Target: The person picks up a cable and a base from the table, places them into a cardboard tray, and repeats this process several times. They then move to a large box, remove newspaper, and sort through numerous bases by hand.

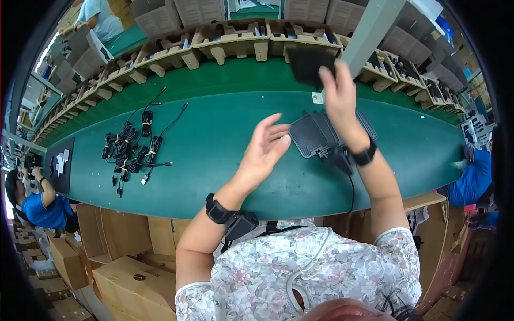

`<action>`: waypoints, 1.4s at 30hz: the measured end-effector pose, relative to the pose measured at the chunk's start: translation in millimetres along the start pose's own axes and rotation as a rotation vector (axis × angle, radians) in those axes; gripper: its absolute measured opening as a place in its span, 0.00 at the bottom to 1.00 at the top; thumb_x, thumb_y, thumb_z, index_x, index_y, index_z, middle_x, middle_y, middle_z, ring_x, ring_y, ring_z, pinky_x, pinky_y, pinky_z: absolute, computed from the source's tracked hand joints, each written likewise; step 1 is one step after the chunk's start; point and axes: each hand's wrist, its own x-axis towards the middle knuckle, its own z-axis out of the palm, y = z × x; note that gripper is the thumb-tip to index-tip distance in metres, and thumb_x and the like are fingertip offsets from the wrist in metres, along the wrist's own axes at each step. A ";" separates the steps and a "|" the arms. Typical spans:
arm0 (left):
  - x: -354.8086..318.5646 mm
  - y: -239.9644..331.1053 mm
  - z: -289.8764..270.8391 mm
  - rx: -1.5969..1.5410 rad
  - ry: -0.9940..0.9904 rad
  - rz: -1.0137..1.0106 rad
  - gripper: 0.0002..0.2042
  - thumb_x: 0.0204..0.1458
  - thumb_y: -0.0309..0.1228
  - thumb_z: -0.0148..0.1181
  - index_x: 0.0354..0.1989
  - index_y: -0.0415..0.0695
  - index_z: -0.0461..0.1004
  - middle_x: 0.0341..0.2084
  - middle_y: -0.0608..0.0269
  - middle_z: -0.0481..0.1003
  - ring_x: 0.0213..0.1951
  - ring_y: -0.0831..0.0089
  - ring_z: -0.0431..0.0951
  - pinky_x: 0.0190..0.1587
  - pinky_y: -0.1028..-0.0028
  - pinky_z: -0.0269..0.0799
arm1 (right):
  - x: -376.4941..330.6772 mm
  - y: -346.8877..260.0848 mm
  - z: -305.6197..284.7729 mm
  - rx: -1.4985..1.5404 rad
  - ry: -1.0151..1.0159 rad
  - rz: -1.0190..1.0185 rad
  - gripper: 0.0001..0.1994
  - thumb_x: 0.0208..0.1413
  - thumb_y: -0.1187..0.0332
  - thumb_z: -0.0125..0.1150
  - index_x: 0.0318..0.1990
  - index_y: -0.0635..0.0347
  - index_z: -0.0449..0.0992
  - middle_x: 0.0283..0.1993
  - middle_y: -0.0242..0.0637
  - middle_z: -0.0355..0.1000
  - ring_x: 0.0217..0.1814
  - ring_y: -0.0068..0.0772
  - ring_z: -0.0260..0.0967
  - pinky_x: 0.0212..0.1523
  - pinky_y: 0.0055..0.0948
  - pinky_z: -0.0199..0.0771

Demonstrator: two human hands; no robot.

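My right hand (338, 91) is raised above the green belt (225, 155) and grips a flat black pad (309, 64) by its lower right corner. My left hand (264, 150) hovers with fingers spread, holding nothing, just left of a stack of black textured pads (316, 135) lying on the belt. A black cable (352, 187) runs from the stack down over the belt's near edge. Both wrists wear black bands.
Several bundled black cables (131, 150) lie on the belt to the left. Moulded cardboard trays (235, 37) line the far side. A grey post (369, 32) stands behind my right hand. Cardboard boxes (134, 278) sit below. People in blue work at left (40, 206) and right (474, 176).
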 end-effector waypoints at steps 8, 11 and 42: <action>-65.6 -25.1 -102.3 0.664 0.514 0.218 0.23 0.50 0.28 0.54 0.55 0.37 0.56 0.49 0.50 0.65 0.52 0.63 0.65 0.53 0.68 0.60 | 174.8 108.3 66.0 -0.058 0.574 0.112 0.16 0.54 0.68 0.48 0.49 0.68 0.65 0.45 0.55 0.68 0.48 0.54 0.65 0.50 0.38 0.62; -107.0 -23.8 -134.4 0.770 0.637 0.215 0.22 0.51 0.26 0.52 0.54 0.37 0.57 0.49 0.51 0.65 0.51 0.63 0.65 0.53 0.68 0.60 | 205.2 152.4 63.2 -0.279 0.438 0.299 0.15 0.54 0.69 0.47 0.47 0.68 0.66 0.45 0.57 0.68 0.50 0.56 0.64 0.49 0.38 0.62; -32.7 62.4 -223.7 1.836 0.665 0.323 0.10 0.45 0.31 0.51 0.37 0.45 0.68 0.26 0.58 0.70 0.32 0.62 0.70 0.41 0.67 0.64 | -8.8 -100.4 181.8 -0.036 -0.536 -0.941 0.27 0.42 0.76 0.58 0.55 0.60 0.60 0.50 0.45 0.64 0.52 0.47 0.61 0.54 0.39 0.61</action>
